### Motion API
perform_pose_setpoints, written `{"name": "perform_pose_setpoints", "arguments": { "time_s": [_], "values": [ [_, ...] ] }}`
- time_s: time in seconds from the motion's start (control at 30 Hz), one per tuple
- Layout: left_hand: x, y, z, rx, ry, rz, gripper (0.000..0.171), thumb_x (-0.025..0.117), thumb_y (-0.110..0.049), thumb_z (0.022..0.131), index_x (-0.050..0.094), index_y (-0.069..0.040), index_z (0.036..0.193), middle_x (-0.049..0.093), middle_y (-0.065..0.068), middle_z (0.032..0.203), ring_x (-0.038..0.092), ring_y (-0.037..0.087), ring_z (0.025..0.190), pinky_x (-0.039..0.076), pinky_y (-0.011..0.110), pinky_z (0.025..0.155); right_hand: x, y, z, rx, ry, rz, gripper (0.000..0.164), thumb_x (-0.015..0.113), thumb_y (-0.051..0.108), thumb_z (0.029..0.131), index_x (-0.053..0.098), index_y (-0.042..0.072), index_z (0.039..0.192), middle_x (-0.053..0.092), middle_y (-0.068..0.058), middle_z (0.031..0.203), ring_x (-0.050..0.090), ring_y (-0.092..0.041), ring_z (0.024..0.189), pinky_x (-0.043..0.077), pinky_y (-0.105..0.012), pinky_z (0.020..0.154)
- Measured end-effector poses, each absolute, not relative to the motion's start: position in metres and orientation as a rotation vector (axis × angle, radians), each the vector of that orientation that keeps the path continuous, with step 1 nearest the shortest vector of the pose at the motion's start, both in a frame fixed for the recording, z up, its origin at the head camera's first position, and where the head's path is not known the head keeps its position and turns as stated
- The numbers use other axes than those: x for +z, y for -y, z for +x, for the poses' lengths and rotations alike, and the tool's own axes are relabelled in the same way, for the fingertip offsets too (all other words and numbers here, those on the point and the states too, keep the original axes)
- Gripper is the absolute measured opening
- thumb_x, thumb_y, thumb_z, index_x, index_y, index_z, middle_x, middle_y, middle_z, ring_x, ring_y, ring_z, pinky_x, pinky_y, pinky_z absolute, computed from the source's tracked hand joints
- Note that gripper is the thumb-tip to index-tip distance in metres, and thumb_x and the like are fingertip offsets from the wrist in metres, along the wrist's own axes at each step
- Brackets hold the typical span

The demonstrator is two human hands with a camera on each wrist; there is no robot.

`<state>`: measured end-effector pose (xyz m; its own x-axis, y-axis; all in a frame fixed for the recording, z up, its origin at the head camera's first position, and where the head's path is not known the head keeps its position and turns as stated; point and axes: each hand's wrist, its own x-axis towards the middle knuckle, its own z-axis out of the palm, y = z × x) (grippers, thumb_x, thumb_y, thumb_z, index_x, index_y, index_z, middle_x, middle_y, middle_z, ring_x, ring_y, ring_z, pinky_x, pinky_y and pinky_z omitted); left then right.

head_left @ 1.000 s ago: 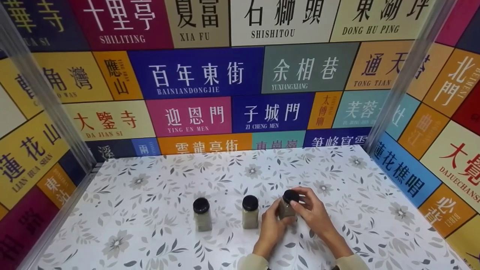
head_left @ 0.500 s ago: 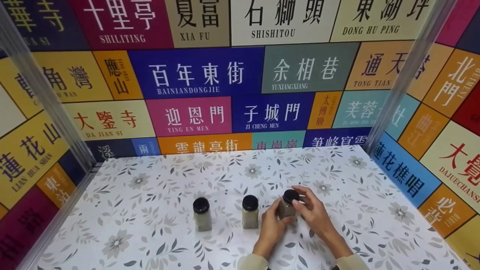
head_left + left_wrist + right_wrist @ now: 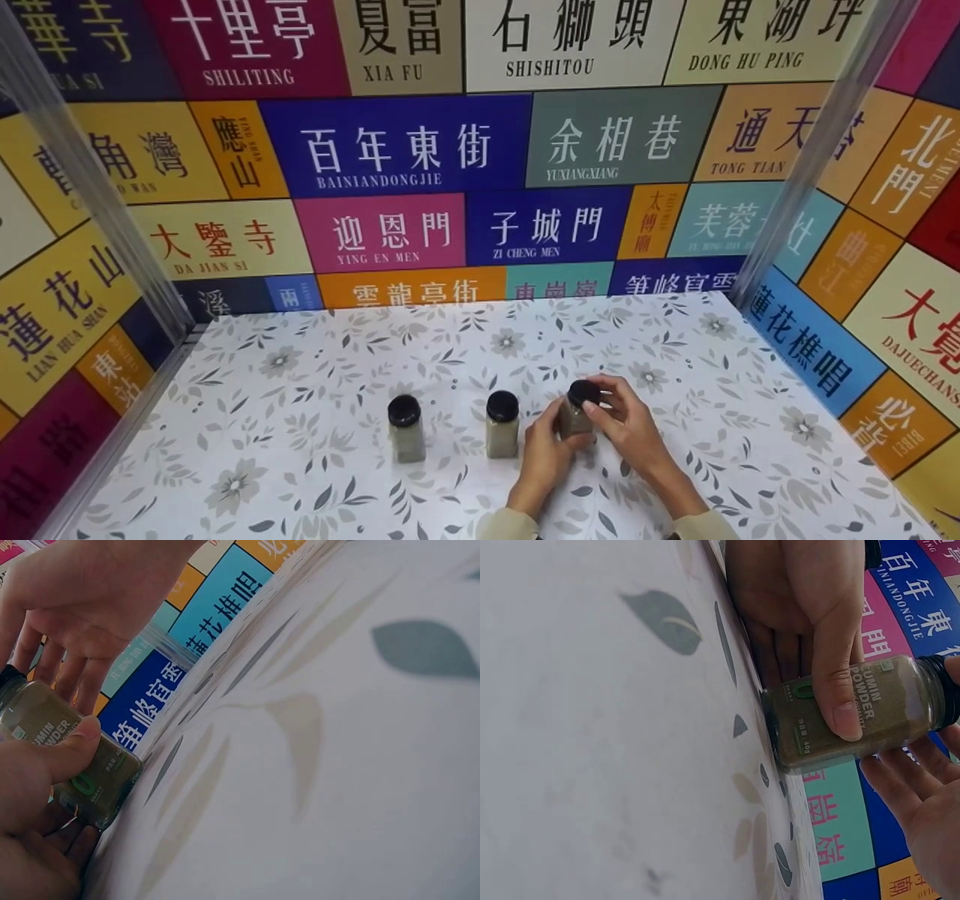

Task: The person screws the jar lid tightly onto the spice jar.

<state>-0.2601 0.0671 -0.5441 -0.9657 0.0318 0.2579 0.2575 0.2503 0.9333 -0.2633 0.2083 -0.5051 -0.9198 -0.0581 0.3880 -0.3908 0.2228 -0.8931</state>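
A square clear jar of brown cumin powder [image 3: 576, 421] with a black screw cap [image 3: 583, 392] stands upright on the table between both hands. My left hand [image 3: 546, 459] grips its body, and the left thumb [image 3: 840, 701] lies across the label in the right wrist view. My right hand [image 3: 636, 427] holds the cap from the right, thumb on its near side and fingers on the far side. The label "cumin powder" also shows on the jar [image 3: 49, 720] in the left wrist view. The cap is on the jar.
Two similar black-capped jars stand upright to the left: a middle jar [image 3: 502, 431] close to the left hand and a farther jar [image 3: 406, 435]. The white table [image 3: 337, 360] has a leaf and flower pattern. Colourful panels [image 3: 397, 142] with Chinese place names enclose three sides.
The head view has shifted very slightly. Both hands stay on the jar, with only a small shift of the right thumb and fingers at the cap.
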Motion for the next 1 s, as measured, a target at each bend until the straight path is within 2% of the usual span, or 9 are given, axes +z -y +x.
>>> {"name": "perform_pose_setpoints", "arguments": {
  "time_s": [0.27,0.37,0.5,0.8,1.0],
  "values": [
    [-0.544,-0.0674,-0.2597,-1.777,2.333,-0.275,0.061,0.084,-0.014,0.076,0.062,-0.008,0.132,0.071,0.015,0.125,0.067,0.028,0.117,0.052,0.038,0.105,-0.5056,-0.2104,-0.2644,1.73,2.272,0.406,0.042,0.065,0.005,0.094,0.056,0.002,0.135,0.063,-0.016,0.128,0.064,-0.002,0.11,0.054,-0.018,0.091],
    [-0.544,-0.0676,-0.2596,-1.778,2.335,-0.274,0.061,0.084,-0.014,0.076,0.062,-0.008,0.133,0.071,0.015,0.126,0.067,0.028,0.118,0.052,0.04,0.105,-0.506,-0.211,-0.2646,1.734,2.264,0.426,0.041,0.063,0.004,0.094,0.058,0.004,0.134,0.064,-0.016,0.129,0.065,-0.002,0.11,0.054,-0.017,0.09],
    [-0.544,-0.0679,-0.2603,-1.782,2.333,-0.281,0.061,0.083,-0.013,0.077,0.061,-0.008,0.134,0.07,0.015,0.126,0.067,0.029,0.118,0.052,0.04,0.105,-0.5065,-0.2111,-0.2659,1.764,2.243,0.438,0.038,0.064,0.001,0.093,0.059,0.0,0.131,0.065,-0.018,0.129,0.065,-0.002,0.111,0.054,-0.016,0.089],
    [-0.5447,-0.0673,-0.2611,-1.807,2.314,-0.295,0.054,0.083,-0.011,0.076,0.066,-0.013,0.127,0.074,0.01,0.118,0.069,0.018,0.108,0.055,0.031,0.097,-0.5059,-0.2098,-0.2654,1.798,2.229,0.4,0.036,0.069,0.0,0.09,0.059,-0.001,0.125,0.067,-0.019,0.122,0.066,0.0,0.108,0.055,-0.015,0.088],
    [-0.5452,-0.0672,-0.2616,-1.831,2.313,-0.297,0.054,0.083,-0.01,0.077,0.065,-0.012,0.128,0.073,0.011,0.12,0.069,0.02,0.111,0.054,0.031,0.099,-0.5055,-0.2095,-0.2644,1.782,2.264,0.361,0.041,0.069,0.003,0.091,0.056,0.0,0.13,0.065,-0.017,0.125,0.064,0.002,0.109,0.054,-0.016,0.09]
  ]
}}
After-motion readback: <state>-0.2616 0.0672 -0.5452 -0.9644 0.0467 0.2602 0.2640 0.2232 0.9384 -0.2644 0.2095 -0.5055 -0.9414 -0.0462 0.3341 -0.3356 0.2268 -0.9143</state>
